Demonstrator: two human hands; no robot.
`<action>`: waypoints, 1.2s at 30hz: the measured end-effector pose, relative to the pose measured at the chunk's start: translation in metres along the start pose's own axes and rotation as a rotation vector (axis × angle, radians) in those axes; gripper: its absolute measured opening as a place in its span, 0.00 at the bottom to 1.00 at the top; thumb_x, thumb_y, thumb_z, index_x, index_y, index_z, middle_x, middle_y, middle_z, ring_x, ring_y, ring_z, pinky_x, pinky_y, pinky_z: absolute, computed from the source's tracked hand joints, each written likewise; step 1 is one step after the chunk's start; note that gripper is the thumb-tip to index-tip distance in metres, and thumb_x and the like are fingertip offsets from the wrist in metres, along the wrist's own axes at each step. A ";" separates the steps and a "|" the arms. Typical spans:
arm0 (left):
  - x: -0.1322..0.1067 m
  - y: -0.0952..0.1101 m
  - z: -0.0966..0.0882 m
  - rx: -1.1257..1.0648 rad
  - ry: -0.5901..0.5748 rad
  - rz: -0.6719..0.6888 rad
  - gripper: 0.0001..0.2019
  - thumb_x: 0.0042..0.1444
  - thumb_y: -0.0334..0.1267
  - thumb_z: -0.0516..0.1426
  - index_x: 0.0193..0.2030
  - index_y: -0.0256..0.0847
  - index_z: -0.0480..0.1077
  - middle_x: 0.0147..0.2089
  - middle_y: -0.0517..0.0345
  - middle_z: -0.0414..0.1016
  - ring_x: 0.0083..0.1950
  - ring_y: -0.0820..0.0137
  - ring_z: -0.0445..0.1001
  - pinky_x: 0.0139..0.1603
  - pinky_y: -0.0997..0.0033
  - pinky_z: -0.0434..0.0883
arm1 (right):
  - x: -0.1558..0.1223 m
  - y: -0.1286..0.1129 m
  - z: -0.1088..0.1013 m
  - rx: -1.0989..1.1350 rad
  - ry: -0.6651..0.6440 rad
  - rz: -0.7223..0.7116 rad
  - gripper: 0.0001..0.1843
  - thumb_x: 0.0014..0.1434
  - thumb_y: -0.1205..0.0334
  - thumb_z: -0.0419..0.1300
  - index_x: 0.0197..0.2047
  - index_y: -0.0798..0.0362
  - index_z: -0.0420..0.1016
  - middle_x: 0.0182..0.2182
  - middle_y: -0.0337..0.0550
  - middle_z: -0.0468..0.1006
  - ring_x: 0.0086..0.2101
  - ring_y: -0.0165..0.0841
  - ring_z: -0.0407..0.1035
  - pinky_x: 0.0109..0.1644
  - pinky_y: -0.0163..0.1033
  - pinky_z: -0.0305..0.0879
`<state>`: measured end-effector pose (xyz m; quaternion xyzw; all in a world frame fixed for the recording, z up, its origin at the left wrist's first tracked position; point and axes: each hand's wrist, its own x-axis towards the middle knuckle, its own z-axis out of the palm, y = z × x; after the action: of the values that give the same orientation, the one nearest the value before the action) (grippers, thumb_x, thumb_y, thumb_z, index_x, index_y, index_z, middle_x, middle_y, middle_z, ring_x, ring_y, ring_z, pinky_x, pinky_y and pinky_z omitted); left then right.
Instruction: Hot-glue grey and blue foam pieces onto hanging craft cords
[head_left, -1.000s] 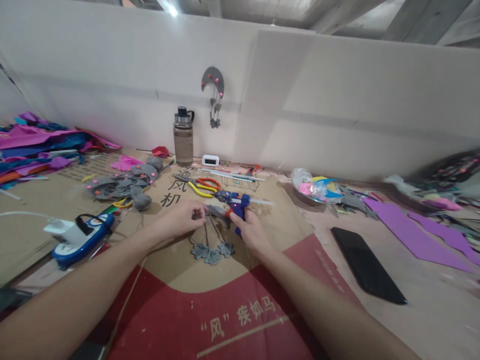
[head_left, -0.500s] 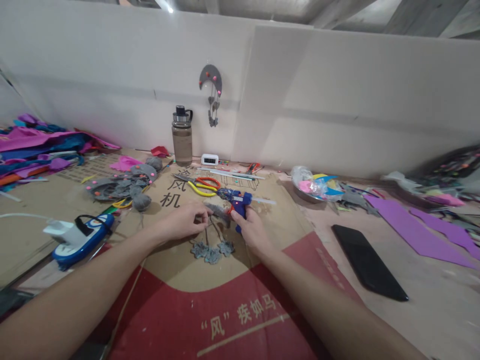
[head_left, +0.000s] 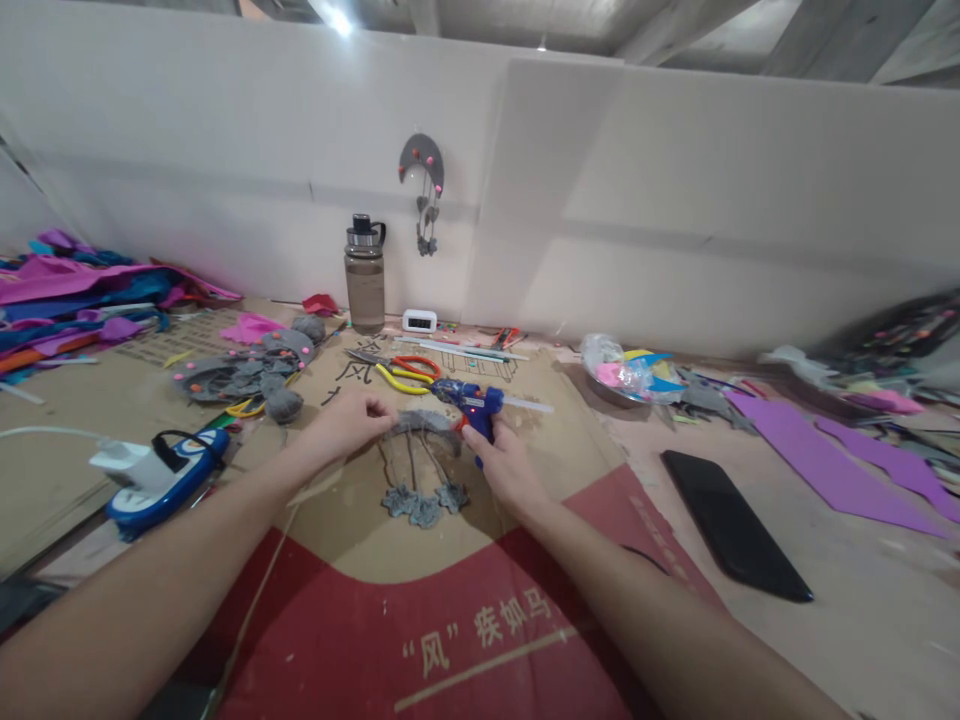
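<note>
My right hand [head_left: 504, 455] grips a blue hot glue gun [head_left: 471, 398] with a translucent glue stick out of its back. The gun's nozzle points left, above a grey felt crescent [head_left: 424, 420] lying on the cardboard [head_left: 345, 520]. Thin grey strings run from the crescent down to several grey felt flowers [head_left: 424, 509]. At the crescent's left end, my left hand [head_left: 349, 425] is closed with thumb and forefinger pinched together. What sits between those fingertips is too small to make out. Scissors with yellow and orange handles [head_left: 409, 372] lie just beyond the gun.
Behind stand a water bottle [head_left: 365, 275] and a small white clock [head_left: 419, 320]. A finished crescent ornament [head_left: 424, 160] hangs on the wall. Left are a power strip [head_left: 169, 490] and grey felt pieces [head_left: 225, 375]. Right are a bowl [head_left: 619, 388], a phone [head_left: 735, 525] and purple sheets [head_left: 832, 460].
My left hand has moved left, uncovering more of the crescent and its strings. The glue gun in my right hand has shifted slightly, and its nozzle stays over the crescent.
</note>
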<state>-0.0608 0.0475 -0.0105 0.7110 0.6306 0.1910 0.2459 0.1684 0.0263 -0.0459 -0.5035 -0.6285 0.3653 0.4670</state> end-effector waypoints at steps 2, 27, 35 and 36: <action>0.001 0.000 0.003 0.029 0.023 -0.015 0.13 0.47 0.46 0.54 0.28 0.39 0.73 0.25 0.59 0.73 0.27 0.70 0.67 0.27 0.73 0.59 | -0.002 0.000 0.000 -0.046 -0.029 -0.029 0.13 0.55 0.57 0.55 0.43 0.51 0.70 0.40 0.44 0.75 0.41 0.38 0.67 0.50 0.43 0.61; -0.001 -0.002 0.013 0.267 0.029 -0.004 0.11 0.45 0.39 0.51 0.18 0.40 0.70 0.19 0.58 0.69 0.23 0.70 0.66 0.24 0.72 0.56 | -0.011 -0.005 -0.001 -0.140 -0.242 -0.075 0.20 0.57 0.55 0.54 0.53 0.51 0.65 0.44 0.47 0.74 0.44 0.38 0.68 0.51 0.44 0.60; -0.002 0.005 0.010 0.302 -0.009 -0.073 0.11 0.44 0.39 0.51 0.18 0.40 0.72 0.18 0.57 0.70 0.22 0.72 0.66 0.24 0.74 0.55 | -0.011 -0.008 -0.001 -0.212 -0.279 -0.095 0.18 0.59 0.59 0.53 0.53 0.52 0.64 0.44 0.46 0.74 0.44 0.36 0.67 0.50 0.42 0.60; -0.002 0.006 0.009 0.300 -0.011 -0.080 0.11 0.44 0.39 0.51 0.19 0.40 0.72 0.18 0.57 0.70 0.23 0.72 0.66 0.24 0.74 0.55 | -0.011 -0.008 0.000 -0.219 -0.284 -0.099 0.18 0.59 0.59 0.53 0.53 0.52 0.64 0.44 0.46 0.74 0.43 0.36 0.67 0.50 0.42 0.61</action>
<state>-0.0507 0.0443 -0.0145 0.7152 0.6783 0.0808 0.1476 0.1671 0.0135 -0.0406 -0.4633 -0.7480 0.3387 0.3333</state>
